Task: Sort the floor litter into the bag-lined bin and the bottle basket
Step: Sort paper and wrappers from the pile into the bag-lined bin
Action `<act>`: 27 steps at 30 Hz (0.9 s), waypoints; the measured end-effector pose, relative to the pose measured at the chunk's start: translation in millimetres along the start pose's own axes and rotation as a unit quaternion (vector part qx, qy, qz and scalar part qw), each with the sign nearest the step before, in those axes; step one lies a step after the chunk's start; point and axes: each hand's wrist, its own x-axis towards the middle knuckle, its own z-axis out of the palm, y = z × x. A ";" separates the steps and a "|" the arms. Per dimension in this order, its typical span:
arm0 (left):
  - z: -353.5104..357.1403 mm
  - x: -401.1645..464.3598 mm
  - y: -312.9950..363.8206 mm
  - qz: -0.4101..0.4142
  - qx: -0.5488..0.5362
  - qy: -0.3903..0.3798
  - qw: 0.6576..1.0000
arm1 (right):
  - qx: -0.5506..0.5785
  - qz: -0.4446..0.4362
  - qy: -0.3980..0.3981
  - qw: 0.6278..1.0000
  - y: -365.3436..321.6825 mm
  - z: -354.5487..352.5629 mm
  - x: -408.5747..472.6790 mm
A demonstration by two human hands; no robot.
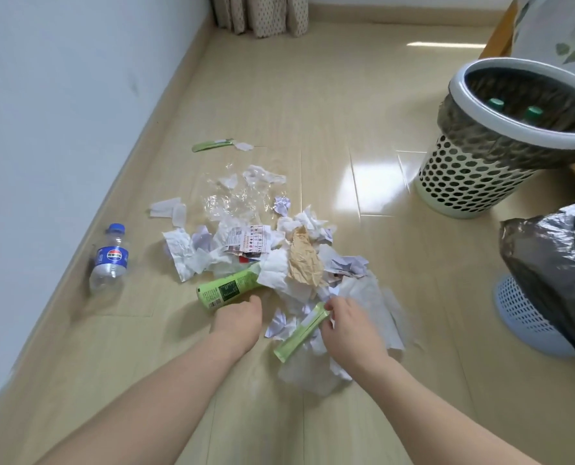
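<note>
Reaching both hands into the litter pile (272, 250) on the floor (312, 95).
I am seeing the left hand (237, 322) curling its fingers at the base of the green bottle (227, 286), whether gripping I cannot tell, while the right hand (349, 325) is pinching a green wrapper (301, 332). A blue-capped bottle (109, 258) is lying well left by the wall; the white bin (500, 142), holding two green-capped bottles, and the blue bin (527, 317) with its grey bag are standing to the right.
</note>
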 end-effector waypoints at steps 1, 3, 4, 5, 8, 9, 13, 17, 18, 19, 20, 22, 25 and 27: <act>1.5 0.3 -1.4 0.005 0.010 -0.008 1.000 | 0.003 0.004 0.011 1.000 0.6 -0.5 0.1; 5.3 0.4 -6.9 0.008 0.004 -0.033 0.999 | 0.004 0.025 0.032 0.999 9.8 -5.5 0.1; 4.0 -0.1 -9.5 0.009 -0.004 -0.047 0.999 | 0.002 0.040 0.048 0.998 18.0 -10.5 0.8; 1.2 -0.7 -11.1 0.014 -0.015 -0.059 0.998 | 0.004 0.062 0.072 0.995 29.1 -17.5 1.9; -12.6 -5.1 -10.2 0.041 -0.057 -0.071 0.995 | 0.030 0.174 0.124 0.977 75.4 -38.8 7.4; -18.8 -8.1 -8.0 0.047 -0.074 -0.058 0.994 | 0.027 0.206 0.108 0.972 91.5 -44.1 9.1; -34.8 -18.3 5.0 0.045 -0.128 -0.011 0.991 | 0.006 0.252 -0.046 0.967 135.4 -46.6 16.9; -47.4 -26.3 18.8 0.038 -0.129 0.014 0.991 | -0.004 0.204 -0.065 0.977 145.7 -40.4 19.9; -52.4 -27.9 22.4 0.036 -0.128 0.018 0.991 | -0.002 0.199 -0.069 0.978 146.4 -40.9 19.6; -59.4 -31.0 26.8 0.034 -0.127 0.026 0.991 | 0.004 0.192 -0.077 0.978 147.7 -41.7 18.8; -67.2 -34.1 31.4 0.032 -0.128 0.032 0.991 | 0.004 0.188 -0.090 0.978 147.6 -43.9 19.0; -85.9 -39.8 40.9 0.030 -0.124 0.041 0.991 | -0.017 0.181 -0.116 0.976 142.6 -56.5 20.1; -119.4 -46.0 59.5 0.041 -0.110 0.040 0.992 | -0.076 0.144 -0.191 0.968 126.3 -92.6 20.7; -144.5 -48.0 76.0 0.057 -0.116 0.030 0.991 | -0.090 0.122 -0.250 0.956 106.6 -126.7 17.0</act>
